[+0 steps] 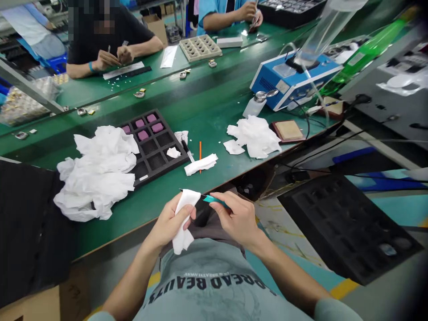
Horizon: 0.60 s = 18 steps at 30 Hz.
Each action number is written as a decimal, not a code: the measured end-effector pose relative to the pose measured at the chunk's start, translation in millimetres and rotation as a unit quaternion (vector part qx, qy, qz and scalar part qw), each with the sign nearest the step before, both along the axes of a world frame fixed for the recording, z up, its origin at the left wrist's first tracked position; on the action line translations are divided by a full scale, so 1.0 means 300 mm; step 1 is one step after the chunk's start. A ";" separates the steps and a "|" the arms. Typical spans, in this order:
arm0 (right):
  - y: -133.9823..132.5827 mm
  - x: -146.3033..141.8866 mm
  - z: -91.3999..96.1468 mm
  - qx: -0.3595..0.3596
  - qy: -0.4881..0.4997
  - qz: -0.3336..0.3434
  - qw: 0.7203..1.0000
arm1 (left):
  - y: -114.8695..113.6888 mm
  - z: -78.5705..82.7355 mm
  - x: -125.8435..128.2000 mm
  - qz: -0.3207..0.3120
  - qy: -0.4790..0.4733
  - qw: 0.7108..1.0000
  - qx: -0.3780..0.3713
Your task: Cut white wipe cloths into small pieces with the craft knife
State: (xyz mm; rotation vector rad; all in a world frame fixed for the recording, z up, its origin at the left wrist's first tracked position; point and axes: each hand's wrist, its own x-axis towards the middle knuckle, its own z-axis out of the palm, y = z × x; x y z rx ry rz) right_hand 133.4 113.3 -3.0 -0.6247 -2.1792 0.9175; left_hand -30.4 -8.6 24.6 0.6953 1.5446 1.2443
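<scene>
My left hand (177,219) is closed on a folded white tissue (190,197) in front of my lap, just off the table edge. In my right hand (236,214), thumb and fingers pinch a slim teal-handled tool (213,199). Its thin dark end runs toward the tissue, and a dark tip shows at the tissue's far side; the part between is hidden by the tissue. On the table beyond lie a rolled tissue strip (201,165) across an orange stick (200,149) and a dark pen-like tool (187,150).
A heap of white tissues (96,174) partly covers a black compartment tray (157,147) with several purple pieces. At the right are more tissues (254,136), a tan pad (289,130), a pump bottle (254,104) and a blue machine (290,80). A co-worker's hands (115,57) work across the table.
</scene>
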 end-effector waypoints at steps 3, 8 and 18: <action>-0.012 0.012 -0.010 0.025 -0.002 0.003 1.000 | -0.011 0.004 -0.024 -0.039 0.064 0.997 -0.037; -0.030 0.023 -0.014 0.075 0.016 0.014 0.997 | -0.013 0.038 -0.076 -0.098 0.168 0.981 -0.008; -0.013 0.024 0.035 0.086 0.008 0.004 0.996 | 0.024 0.012 -0.016 0.039 0.064 0.997 0.012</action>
